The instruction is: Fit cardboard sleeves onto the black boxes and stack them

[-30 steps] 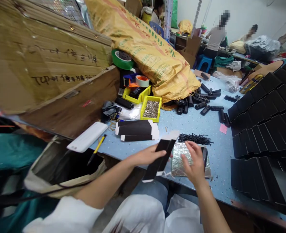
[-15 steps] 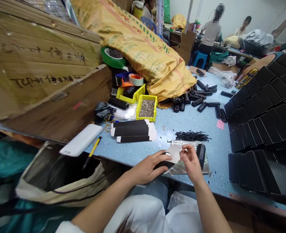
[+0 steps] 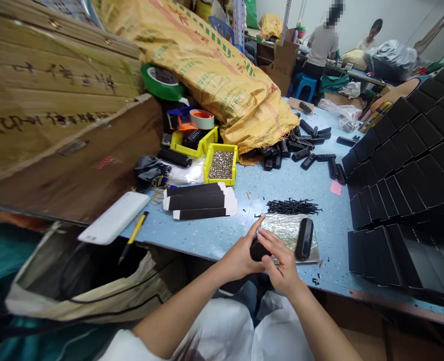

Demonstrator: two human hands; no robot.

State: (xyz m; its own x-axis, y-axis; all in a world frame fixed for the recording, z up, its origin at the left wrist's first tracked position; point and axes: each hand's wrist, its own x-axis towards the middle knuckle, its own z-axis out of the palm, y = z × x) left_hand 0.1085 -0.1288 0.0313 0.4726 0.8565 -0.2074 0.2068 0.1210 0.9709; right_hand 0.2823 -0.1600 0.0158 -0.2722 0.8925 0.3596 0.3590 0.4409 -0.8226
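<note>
A small black carton (image 3: pixel 258 250) is held between both hands at the table's front edge, its end facing me. My left hand (image 3: pixel 240 258) is wrapped round its left side. My right hand (image 3: pixel 282 261) presses its fingers against the carton's top and right side, hiding part of it. Just beyond lies a flat silver-wrapped pad (image 3: pixel 284 226), and on its right part rests an oblong black device (image 3: pixel 305 239) with a textured face. Behind the pad is a heap of long black screws (image 3: pixel 293 206). Flat unfolded black cartons with white flaps (image 3: pixel 197 201) lie to the left.
Stacked black boxes (image 3: pixel 406 185) rise on the right. A yellow bin of small metal parts (image 3: pixel 222 165) stands beside a large yellow sack (image 3: pixel 222 85), with loose black devices (image 3: pixel 308 160) near it. A white power bank-like slab (image 3: pixel 114 218) and yellow pen (image 3: pixel 133 236) lie left.
The carton's white flap, open before, is out of sight now. My right hand has moved left onto the carton, beside my left hand. The view has shifted slightly.
</note>
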